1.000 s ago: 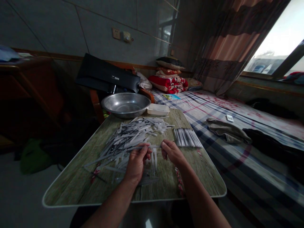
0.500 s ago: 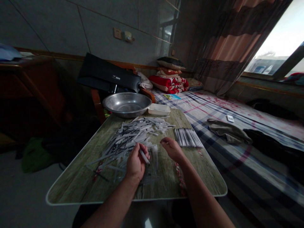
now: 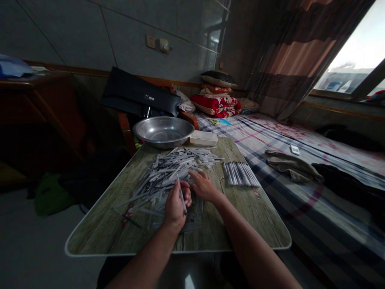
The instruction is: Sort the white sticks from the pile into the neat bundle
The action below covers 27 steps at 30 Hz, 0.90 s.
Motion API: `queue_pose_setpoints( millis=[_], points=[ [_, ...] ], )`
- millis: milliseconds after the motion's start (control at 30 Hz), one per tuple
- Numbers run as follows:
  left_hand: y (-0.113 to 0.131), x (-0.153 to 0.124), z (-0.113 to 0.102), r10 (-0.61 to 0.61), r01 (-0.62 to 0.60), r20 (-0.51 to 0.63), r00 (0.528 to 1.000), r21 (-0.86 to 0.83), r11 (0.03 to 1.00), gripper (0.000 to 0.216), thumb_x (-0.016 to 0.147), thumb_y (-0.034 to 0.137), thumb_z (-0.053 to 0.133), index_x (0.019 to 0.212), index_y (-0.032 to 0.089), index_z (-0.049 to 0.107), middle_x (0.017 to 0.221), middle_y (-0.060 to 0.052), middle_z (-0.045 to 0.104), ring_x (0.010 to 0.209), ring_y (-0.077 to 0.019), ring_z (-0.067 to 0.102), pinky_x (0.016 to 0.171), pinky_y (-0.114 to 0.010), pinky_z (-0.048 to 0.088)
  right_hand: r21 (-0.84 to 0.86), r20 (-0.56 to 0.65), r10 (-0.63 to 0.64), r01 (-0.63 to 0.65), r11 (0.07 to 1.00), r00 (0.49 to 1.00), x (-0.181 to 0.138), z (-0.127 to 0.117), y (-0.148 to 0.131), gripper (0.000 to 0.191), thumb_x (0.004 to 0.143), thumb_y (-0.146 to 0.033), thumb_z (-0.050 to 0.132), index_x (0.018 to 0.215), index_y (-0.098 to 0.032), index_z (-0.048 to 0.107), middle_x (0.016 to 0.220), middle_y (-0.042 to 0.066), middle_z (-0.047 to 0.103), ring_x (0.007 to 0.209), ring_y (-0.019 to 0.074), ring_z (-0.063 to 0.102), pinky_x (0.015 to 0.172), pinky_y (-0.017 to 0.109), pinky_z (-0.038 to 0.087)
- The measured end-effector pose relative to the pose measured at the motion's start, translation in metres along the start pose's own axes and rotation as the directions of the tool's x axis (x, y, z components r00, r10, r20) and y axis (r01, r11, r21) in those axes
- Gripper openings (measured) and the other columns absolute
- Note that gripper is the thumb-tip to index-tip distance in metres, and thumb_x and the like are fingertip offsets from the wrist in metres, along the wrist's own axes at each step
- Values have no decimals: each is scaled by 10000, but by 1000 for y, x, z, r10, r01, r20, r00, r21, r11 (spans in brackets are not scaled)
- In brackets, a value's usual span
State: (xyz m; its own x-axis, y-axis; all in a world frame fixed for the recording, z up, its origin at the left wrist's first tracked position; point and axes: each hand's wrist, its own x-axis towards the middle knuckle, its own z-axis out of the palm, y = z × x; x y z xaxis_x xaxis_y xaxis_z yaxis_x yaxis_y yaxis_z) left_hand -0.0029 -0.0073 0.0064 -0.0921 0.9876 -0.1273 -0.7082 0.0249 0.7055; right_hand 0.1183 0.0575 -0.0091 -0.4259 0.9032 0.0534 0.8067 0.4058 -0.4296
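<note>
A loose pile of thin grey-white sticks (image 3: 168, 170) lies spread over the wood-patterned table (image 3: 246, 216). My left hand (image 3: 177, 204) is closed around one thin stick (image 3: 182, 196), held roughly upright at the near edge of the pile. My right hand (image 3: 203, 185) reaches left into the pile, palm down, fingers stretched over the sticks and close to my left hand. A neat row of white sticks (image 3: 240, 174) lies side by side to the right of both hands.
A metal basin (image 3: 164, 131) and a shallow white tray (image 3: 203, 138) stand at the table's far end. A black case (image 3: 140, 96) sits on a chair behind. A bed with a checked sheet (image 3: 300, 168), a crumpled cloth (image 3: 291, 166) and folded bedding (image 3: 218, 105) lies to the right.
My hands held one stick between them, then parted. My left hand kept the stick and turned it upright. My right hand moved left into the pile.
</note>
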Motion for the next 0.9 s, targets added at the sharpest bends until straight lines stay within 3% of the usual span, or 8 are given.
queue_pose_setpoints(
  millis=[100, 200, 333, 500, 667, 733, 900],
  points=[
    [-1, -1, 0, 20, -21, 24, 1000, 18, 1000, 475, 729, 628, 652, 719, 159, 576, 450, 62, 449, 344, -54, 353, 348, -177, 271, -25, -20, 15, -16, 1000, 1000, 0, 4, -1, 549, 970, -440, 368, 1473, -222, 356, 1463, 81, 460, 1379, 332, 278, 1075, 522, 257],
    [-1, -1, 0, 17, -18, 19, 1000, 19, 1000, 464, 730, 617, 658, 728, 160, 579, 456, 64, 448, 348, -52, 349, 347, -174, 268, -87, -73, 28, -35, 996, 997, -1, 0, 2, 498, 984, -427, 323, 1424, -223, 436, 1416, 69, 511, 1347, 320, 314, 1068, 502, 257],
    [-1, -1, 0, 5, -5, 2, 1000, 14, 1000, 455, 723, 602, 673, 742, 155, 593, 467, 64, 447, 356, -49, 342, 349, -170, 265, -170, -128, 94, -116, 979, 987, -2, -9, 12, 421, 945, -272, 371, 1326, -235, 547, 1334, 74, 562, 1249, 283, 407, 993, 425, 330],
    [-1, -1, 0, 2, -4, 29, 1000, 55, 998, 465, 731, 614, 656, 752, 153, 607, 465, 66, 423, 365, -50, 322, 347, -169, 260, -228, -96, 184, -202, 953, 978, -4, -15, 24, 491, 839, -108, 425, 1262, -278, 608, 1222, 88, 594, 1105, 272, 477, 853, 360, 375],
    [-2, -3, -1, 8, -16, 71, 997, 110, 994, 468, 774, 599, 617, 902, 149, 640, 479, 68, 420, 386, -60, 312, 352, -169, 259, -257, -142, 228, -258, 931, 963, -5, -18, 28, 313, 896, -220, 438, 1059, -255, 703, 1155, 101, 591, 1027, 281, 470, 804, 361, 379],
    [-2, -4, 0, -4, -6, 82, 997, 118, 993, 473, 779, 591, 612, 931, 144, 643, 479, 69, 418, 387, -61, 307, 352, -169, 257, -233, -176, 200, -238, 943, 964, -5, -18, 29, 297, 893, -215, 448, 1052, -241, 697, 1215, 84, 578, 1047, 274, 455, 826, 355, 381],
    [0, -6, 2, -59, 43, 120, 991, 137, 990, 460, 784, 555, 607, 949, 128, 648, 475, 69, 422, 371, -57, 298, 352, -176, 254, -190, -122, 46, -69, 979, 991, -4, -16, 26, 539, 835, -61, 418, 1322, -252, 549, 1294, 61, 573, 1115, 247, 443, 923, 353, 363]
  ],
)
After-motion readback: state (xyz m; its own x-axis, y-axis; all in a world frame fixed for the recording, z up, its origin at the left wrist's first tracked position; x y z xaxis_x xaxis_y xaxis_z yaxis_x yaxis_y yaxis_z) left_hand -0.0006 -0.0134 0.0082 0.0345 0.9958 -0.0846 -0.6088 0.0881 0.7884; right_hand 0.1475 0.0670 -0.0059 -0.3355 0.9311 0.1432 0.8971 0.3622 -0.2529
